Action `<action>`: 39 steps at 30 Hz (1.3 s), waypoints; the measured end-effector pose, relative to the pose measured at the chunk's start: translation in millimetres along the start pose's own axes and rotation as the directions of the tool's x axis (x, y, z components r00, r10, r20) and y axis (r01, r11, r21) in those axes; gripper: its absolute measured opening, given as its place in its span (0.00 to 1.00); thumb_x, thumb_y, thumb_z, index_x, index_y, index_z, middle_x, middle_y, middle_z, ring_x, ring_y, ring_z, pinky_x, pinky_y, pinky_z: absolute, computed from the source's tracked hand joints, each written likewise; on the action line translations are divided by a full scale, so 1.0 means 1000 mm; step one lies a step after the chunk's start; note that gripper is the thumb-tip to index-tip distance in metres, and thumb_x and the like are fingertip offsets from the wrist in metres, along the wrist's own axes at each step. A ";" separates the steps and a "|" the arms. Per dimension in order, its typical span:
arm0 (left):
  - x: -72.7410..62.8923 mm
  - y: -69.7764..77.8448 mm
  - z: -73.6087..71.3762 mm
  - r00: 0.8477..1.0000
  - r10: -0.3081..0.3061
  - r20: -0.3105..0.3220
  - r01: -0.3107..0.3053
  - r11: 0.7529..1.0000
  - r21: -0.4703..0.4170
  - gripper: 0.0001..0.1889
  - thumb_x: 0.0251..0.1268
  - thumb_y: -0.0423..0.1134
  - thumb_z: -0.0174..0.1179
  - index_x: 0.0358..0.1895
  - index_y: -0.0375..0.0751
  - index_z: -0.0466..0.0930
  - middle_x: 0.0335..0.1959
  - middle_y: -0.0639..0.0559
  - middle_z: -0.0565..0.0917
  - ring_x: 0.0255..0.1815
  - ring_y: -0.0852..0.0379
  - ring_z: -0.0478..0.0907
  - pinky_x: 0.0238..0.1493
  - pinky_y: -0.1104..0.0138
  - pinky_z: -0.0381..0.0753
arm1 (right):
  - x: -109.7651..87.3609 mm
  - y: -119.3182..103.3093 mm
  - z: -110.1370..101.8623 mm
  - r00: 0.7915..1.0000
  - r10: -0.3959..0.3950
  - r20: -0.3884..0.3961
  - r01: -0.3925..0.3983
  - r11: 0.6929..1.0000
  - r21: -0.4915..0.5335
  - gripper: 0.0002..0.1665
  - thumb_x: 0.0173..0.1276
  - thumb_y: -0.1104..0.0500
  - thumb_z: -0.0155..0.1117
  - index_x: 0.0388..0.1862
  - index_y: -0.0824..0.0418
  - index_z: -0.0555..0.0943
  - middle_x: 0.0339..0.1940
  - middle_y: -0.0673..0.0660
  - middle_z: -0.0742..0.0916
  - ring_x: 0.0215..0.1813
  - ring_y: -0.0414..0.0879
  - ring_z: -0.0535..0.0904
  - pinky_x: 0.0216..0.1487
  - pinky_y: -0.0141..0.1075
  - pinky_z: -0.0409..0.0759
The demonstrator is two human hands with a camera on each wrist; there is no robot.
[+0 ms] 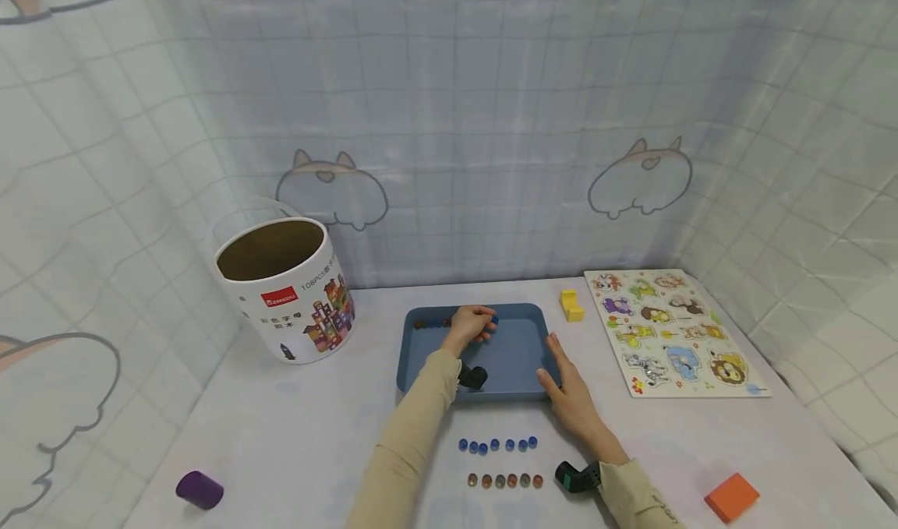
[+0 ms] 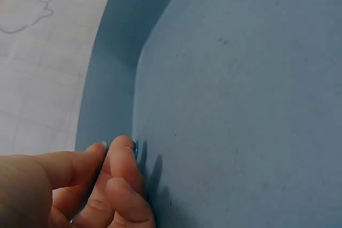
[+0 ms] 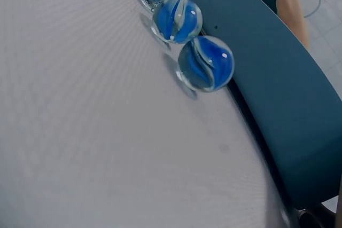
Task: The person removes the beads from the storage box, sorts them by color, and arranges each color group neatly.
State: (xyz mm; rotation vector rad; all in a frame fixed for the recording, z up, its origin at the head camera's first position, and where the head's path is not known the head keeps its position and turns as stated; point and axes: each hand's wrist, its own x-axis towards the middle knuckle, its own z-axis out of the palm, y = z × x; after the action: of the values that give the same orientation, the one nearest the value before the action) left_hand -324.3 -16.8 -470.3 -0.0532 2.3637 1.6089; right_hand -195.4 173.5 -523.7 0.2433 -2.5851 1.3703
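My left hand [image 1: 468, 328] reaches into the blue tray [image 1: 519, 357] near its far wall, fingers curled. At its fingertips a blue marble [image 1: 495, 320] shows; in the left wrist view the fingers mostly hide this marble [image 2: 135, 148]. Left of that hand, brown and blue marbles [image 1: 433, 323] line the tray's far side, partly covered by it. My right hand [image 1: 575, 400] rests with straight fingers against the tray's right rim. Before the tray lie a row of several blue marbles [image 1: 494, 444] and a row of several brownish marbles [image 1: 513, 481]. Swirled blue marbles [image 3: 206, 63] fill the right wrist view's top.
A large white bucket [image 1: 295, 303] stands at the back left. A yellow block [image 1: 571, 306] and an animal puzzle board [image 1: 666, 334] lie right of the tray. A purple cylinder [image 1: 199, 489] is at front left, an orange block [image 1: 732, 498] at front right.
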 end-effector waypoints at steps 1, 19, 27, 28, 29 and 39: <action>0.001 0.000 0.001 1.000 -0.005 -0.004 0.005 1.000 0.001 0.12 0.73 0.36 0.52 0.52 0.40 0.83 0.36 0.42 0.88 0.17 0.62 0.75 0.19 0.73 0.72 | 0.000 0.000 0.000 1.000 0.002 0.000 -0.002 1.000 -0.002 0.37 0.76 0.54 0.52 0.78 0.62 0.52 0.80 0.62 0.55 0.79 0.63 0.51 0.74 0.61 0.51; -0.014 0.005 0.001 0.997 0.070 0.042 -0.076 0.985 0.154 0.10 0.67 0.36 0.61 0.44 0.35 0.86 0.34 0.41 0.89 0.19 0.62 0.78 0.24 0.72 0.79 | -0.001 0.000 0.003 1.000 0.003 0.008 -0.003 1.000 0.019 0.36 0.78 0.53 0.49 0.79 0.61 0.51 0.80 0.60 0.55 0.79 0.61 0.50 0.75 0.58 0.50; -0.037 -0.007 -0.028 0.969 0.112 0.218 -0.111 0.994 -0.017 0.13 0.68 0.42 0.61 0.50 0.39 0.82 0.40 0.45 0.87 0.27 0.58 0.80 0.34 0.67 0.79 | -0.002 0.000 0.002 1.000 0.005 0.012 -0.005 1.000 0.013 0.36 0.78 0.54 0.49 0.79 0.60 0.51 0.80 0.61 0.55 0.79 0.62 0.50 0.75 0.60 0.50; -0.042 -0.008 -0.033 0.966 0.124 0.227 -0.121 0.992 -0.027 0.13 0.68 0.42 0.60 0.50 0.39 0.82 0.40 0.45 0.87 0.28 0.57 0.80 0.34 0.66 0.79 | -0.003 0.000 0.003 1.000 0.004 0.012 -0.004 1.000 0.011 0.36 0.78 0.54 0.49 0.79 0.61 0.51 0.80 0.61 0.55 0.79 0.62 0.50 0.75 0.59 0.50; -0.048 -0.010 -0.037 0.961 0.136 0.239 -0.133 0.991 -0.031 0.14 0.69 0.42 0.60 0.51 0.39 0.82 0.40 0.46 0.87 0.28 0.57 0.79 0.34 0.65 0.79 | -0.003 0.000 0.003 1.000 0.003 0.013 -0.003 1.000 0.009 0.36 0.78 0.54 0.49 0.79 0.61 0.51 0.80 0.61 0.55 0.79 0.62 0.50 0.75 0.59 0.50; -0.114 -0.027 -0.080 0.888 0.167 0.428 -0.149 0.986 -0.074 0.14 0.72 0.39 0.55 0.53 0.33 0.78 0.41 0.40 0.86 0.19 0.61 0.71 0.26 0.65 0.69 | -0.002 0.001 -0.001 1.000 -0.015 0.004 0.015 1.000 -0.012 0.32 0.80 0.53 0.43 0.79 0.60 0.52 0.80 0.61 0.56 0.79 0.62 0.51 0.77 0.52 0.50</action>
State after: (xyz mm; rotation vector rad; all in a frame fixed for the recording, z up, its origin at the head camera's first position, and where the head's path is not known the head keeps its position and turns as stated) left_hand -226.6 -114.5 -438.9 0.4562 2.0306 1.5416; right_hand -194.1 175.3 -524.5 0.2628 -2.5884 1.3503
